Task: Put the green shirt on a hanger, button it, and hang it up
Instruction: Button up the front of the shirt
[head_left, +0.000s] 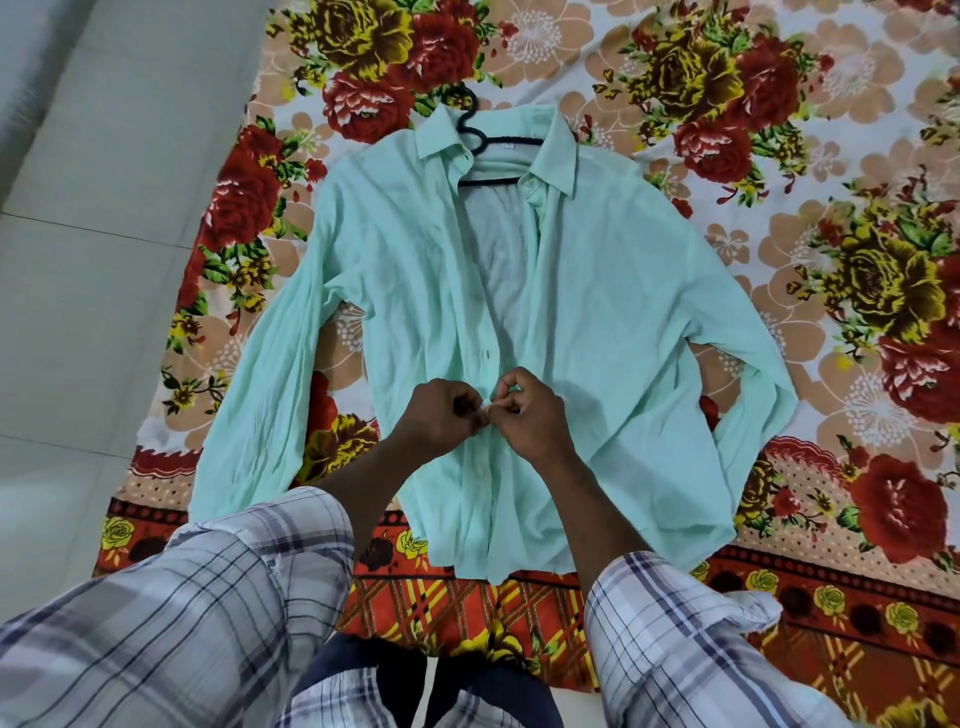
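A pale green shirt (613, 291) lies face up on a flowered bedsheet, sleeves spread to both sides. A black hanger (475, 136) sits inside its collar, the hook poking out above. The front stands open from the collar down to mid-chest; lower down the two edges meet. My left hand (436, 415) and my right hand (530, 415) pinch the placket together at the shirt's middle, fingertips touching around a small white button. Another button (487, 355) shows just above them and one more (481, 472) below.
The flowered bedsheet (831, 156) covers the bed on all sides of the shirt. A grey tiled floor (104, 208) runs along the left. My checked sleeves fill the bottom of the view.
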